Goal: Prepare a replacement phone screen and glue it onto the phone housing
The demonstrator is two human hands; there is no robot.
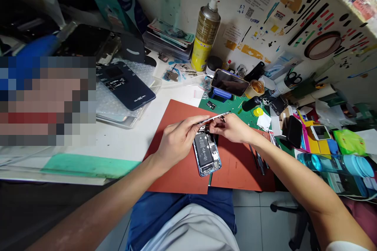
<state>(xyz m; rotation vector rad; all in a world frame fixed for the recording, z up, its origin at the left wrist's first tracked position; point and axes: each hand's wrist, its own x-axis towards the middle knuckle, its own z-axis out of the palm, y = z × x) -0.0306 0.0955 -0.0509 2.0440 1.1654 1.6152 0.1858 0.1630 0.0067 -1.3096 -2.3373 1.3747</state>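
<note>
An opened phone body [206, 153] lies on the brown-red mat, its black battery and metal inner parts exposed. Above its top end, my left hand [178, 135] grips a thin phone screen [217, 117], seen nearly edge-on and tilted up. My right hand [234, 127] is at the far side of that screen. Its fingers are curled and pinched together just under the screen's edge, close to the phone's top. Whatever lies between those fingertips is hidden or too small to make out.
The brown-red mat [167, 157] overlies a green cutting mat [232, 106]. Slim tools [259, 160] lie right of my right hand. Behind stand a propped phone [229, 82] and a spray can [206, 33]. A dark blue phone-shaped panel [126, 86] rests on bubble wrap leftward; a water bottle [335, 164] lies right.
</note>
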